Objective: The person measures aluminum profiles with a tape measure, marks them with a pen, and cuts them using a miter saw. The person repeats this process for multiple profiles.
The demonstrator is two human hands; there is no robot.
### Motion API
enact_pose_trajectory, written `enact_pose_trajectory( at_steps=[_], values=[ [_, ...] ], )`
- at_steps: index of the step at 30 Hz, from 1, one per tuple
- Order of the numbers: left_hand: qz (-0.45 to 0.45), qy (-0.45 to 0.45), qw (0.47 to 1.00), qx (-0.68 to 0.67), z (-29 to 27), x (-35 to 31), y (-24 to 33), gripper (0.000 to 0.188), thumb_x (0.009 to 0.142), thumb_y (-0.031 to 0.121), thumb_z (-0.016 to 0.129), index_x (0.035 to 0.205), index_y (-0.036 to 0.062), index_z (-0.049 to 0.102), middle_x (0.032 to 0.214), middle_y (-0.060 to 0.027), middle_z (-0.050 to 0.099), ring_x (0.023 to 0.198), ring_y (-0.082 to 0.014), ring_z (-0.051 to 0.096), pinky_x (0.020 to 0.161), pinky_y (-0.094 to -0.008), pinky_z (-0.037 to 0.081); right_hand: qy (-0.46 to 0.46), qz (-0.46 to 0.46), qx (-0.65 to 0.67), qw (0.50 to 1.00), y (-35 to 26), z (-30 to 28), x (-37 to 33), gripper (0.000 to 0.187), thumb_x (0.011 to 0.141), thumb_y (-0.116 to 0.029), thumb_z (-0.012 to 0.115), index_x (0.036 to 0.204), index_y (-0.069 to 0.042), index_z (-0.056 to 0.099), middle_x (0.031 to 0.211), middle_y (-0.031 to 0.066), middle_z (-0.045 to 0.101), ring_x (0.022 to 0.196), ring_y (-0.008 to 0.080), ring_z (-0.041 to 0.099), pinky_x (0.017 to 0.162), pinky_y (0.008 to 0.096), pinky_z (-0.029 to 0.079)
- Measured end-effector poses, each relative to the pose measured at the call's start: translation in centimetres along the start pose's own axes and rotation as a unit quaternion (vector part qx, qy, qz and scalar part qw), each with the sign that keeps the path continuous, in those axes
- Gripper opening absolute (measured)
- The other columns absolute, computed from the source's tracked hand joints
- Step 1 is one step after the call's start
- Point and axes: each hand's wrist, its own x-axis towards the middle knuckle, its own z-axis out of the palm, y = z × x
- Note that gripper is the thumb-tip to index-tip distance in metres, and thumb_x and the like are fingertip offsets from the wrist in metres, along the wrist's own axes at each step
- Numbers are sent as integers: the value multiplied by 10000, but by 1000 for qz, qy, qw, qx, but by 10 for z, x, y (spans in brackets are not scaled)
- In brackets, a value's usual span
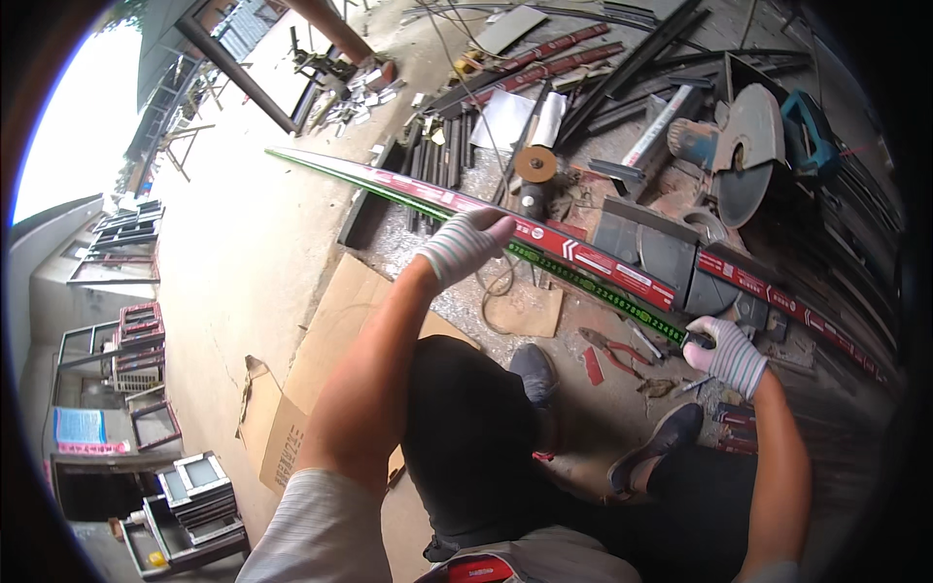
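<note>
My left hand [459, 247], in a striped white glove, is closed round a long metal profile [607, 267] covered in red and white film. This bar slants from the upper left down to the right. A green tape measure blade [583, 280] is drawn out along the bar's near side and passes by my left hand. At the bar's right end my right hand [727, 360], gloved the same way, grips the dark tape measure case [698, 338]; part of the case is hidden by the fingers. Red-handled pliers [612, 352] lie on the floor between my hands.
A cut-off saw [753, 160] with a large disc stands at the upper right, beside an angle grinder [535, 175]. Dark metal profiles [641, 68] lie stacked behind. Flattened cardboard [335, 335] covers the floor at left, and window frames [199, 496] stand farther left.
</note>
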Motion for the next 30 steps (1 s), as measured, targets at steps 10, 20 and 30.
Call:
enact_pose_trajectory(
  at_steps=[10,20,30],
  values=[
    [79,29,987,140,7,-8,5,380,1001,326,634,1171,-6,706,979,-162,755,920,-226,725,868,-360,569,0,-26,-51,998,-44,3,-44,401,827,-248,746,1098,37,669,941,127,710,914,192,670,868,355,550],
    [155,-7,928,338,17,21,-27,476,926,283,732,1287,-15,647,1107,-203,736,1013,-285,724,881,-385,568,-66,56,-129,988,-84,21,-75,560,810,-480,730,1027,34,683,996,239,692,934,394,689,886,443,550],
    [194,-132,787,571,74,91,-16,891,763,366,835,1495,39,446,1428,-174,531,1329,-377,511,1112,-470,447,-177,84,-241,950,-67,34,-52,629,823,-561,680,1071,17,673,1118,260,678,1055,419,674,975,474,537]
  ],
)
